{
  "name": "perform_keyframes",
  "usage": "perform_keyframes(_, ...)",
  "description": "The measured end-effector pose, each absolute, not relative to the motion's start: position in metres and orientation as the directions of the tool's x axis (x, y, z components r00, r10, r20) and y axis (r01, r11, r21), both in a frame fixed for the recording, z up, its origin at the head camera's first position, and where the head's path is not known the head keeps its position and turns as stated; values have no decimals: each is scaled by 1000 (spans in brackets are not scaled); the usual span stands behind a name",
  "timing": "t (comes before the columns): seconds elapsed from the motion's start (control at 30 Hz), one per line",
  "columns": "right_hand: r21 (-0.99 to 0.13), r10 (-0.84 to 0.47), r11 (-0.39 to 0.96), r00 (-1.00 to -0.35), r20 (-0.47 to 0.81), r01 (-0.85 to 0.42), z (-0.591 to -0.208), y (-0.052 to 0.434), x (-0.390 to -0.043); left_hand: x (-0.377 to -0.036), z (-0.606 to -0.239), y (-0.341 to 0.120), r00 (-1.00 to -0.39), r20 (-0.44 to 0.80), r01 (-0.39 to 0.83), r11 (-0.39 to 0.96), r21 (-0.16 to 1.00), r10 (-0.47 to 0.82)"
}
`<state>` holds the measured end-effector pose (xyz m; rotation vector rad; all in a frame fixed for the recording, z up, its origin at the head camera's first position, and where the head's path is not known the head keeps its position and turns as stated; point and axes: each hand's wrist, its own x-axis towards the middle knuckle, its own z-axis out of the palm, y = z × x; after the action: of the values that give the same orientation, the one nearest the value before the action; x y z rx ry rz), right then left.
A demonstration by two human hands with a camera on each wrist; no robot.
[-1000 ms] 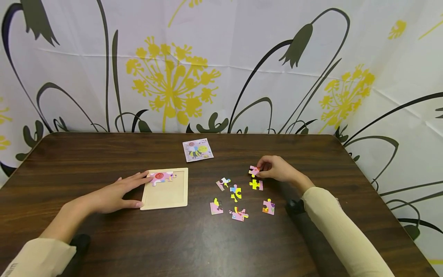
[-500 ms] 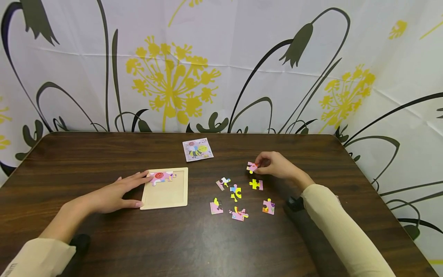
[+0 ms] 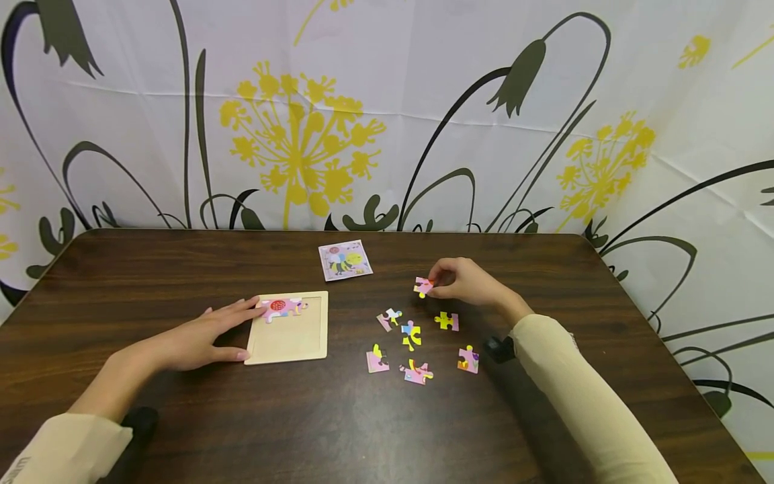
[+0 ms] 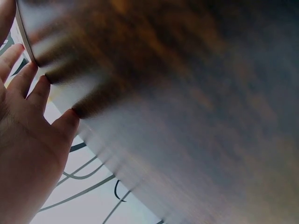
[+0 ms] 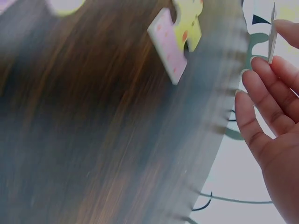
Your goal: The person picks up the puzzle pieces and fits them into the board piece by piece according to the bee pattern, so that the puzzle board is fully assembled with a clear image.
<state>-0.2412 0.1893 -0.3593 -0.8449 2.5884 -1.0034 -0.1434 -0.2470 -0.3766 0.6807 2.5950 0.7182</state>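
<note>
Between thumb and fingers, my right hand pinches a pink jigsaw piece with a yellow tab. In the right wrist view that piece shows edge-on as a thin strip, held above the table. My left hand rests at the left side of a pale wooden puzzle tray, fingers extended over its upper left corner and thumb at its lower left. Joined pink pieces with a red round shape lie along the tray's top, partly under the fingertips. The left wrist view shows the fingers spread.
Several loose jigsaw pieces lie right of the tray, among them a yellow-and-pink one, a blue-and-yellow one and a pink one. A bee picture card lies behind them on the dark wood table. A flowered curtain hangs behind.
My right hand has lifted the pink jigsaw piece away from beside the yellow-and-pink one and carried it left and slightly farther back. The left hand and tray stay put.
</note>
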Motion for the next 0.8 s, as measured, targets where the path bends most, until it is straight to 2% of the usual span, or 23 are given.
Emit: perform_keyframes(0.8,-740,-631,521,-776,2,-426,-357,131,-233,-145,-377,-247,-818,-225,342,761,552,530)
